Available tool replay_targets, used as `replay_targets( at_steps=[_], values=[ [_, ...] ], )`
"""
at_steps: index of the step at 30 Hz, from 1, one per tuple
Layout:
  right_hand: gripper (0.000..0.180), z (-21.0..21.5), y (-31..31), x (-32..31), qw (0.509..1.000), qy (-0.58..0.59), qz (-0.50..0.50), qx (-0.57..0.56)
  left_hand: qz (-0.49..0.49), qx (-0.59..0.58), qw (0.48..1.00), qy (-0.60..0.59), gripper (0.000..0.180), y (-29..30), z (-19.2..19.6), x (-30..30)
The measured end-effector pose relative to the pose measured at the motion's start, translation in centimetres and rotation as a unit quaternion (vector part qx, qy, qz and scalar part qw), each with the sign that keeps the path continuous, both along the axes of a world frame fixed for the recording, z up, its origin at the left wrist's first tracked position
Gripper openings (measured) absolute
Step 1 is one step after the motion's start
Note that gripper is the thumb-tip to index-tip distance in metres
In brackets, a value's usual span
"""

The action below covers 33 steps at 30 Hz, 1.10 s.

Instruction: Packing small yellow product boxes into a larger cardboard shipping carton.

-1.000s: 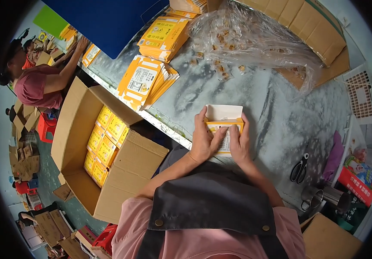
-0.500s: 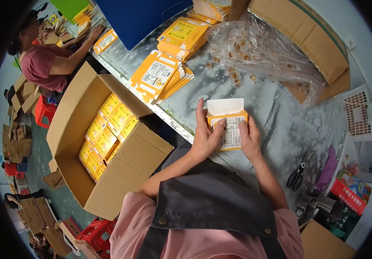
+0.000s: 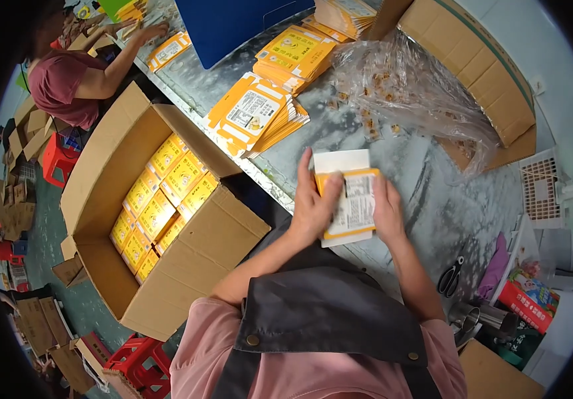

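Between my two hands, above the table's near edge, is a small yellow-and-white carton with a printed panel facing up. A white flap stands out at its far end and another shows at its near end. My left hand grips the left side, thumb on the printed face. Along the right side my right hand is closed on the same carton. Left of my arms, a large open cardboard box holds rows of yellow cartons. Flat, unfolded cartons lie fanned in a stack beyond my left hand.
More carton stacks stand by a blue panel. Clear plastic with small packets lies before a tipped cardboard box. Black scissors, metal cups and a white basket are rightward. A co-worker sits far left.
The carton has shifted slightly left, and a white flap now shows at its near end. My left thumb has moved up and left. The co-worker's hand has lifted off the flat carton.
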State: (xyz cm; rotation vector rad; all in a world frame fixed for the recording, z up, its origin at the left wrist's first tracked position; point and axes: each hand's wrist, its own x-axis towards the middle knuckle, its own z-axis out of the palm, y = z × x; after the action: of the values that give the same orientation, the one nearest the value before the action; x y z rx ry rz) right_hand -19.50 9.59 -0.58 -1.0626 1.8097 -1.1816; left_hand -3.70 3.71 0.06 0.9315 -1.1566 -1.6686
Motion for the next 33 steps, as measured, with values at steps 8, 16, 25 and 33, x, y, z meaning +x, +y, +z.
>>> replay_targets(
  at_steps=[8,16,25,33],
  values=[
    [0.05,-0.3,-4.8,-0.2,0.845,-0.525,-0.032,0.1,-0.055,-0.134,0.982,-0.12,0.065,-4.3,1.4,6.2],
    [0.05,-6.1,-4.8,4.5,0.653,-0.689,0.289,0.126,-0.141,-0.606,0.699,-0.353,0.085,-3.7,3.0,12.9],
    [0.055,-2.3,-7.6,15.5,0.788,-0.517,0.305,0.137,-0.128,-0.586,0.679,-0.423,0.105,-4.0,5.2,20.7],
    [0.038,-1.5,-12.3,20.9,0.799,-0.338,0.399,0.297,0.05,-0.381,0.714,-0.585,0.119,-5.3,2.9,33.7]
  ],
)
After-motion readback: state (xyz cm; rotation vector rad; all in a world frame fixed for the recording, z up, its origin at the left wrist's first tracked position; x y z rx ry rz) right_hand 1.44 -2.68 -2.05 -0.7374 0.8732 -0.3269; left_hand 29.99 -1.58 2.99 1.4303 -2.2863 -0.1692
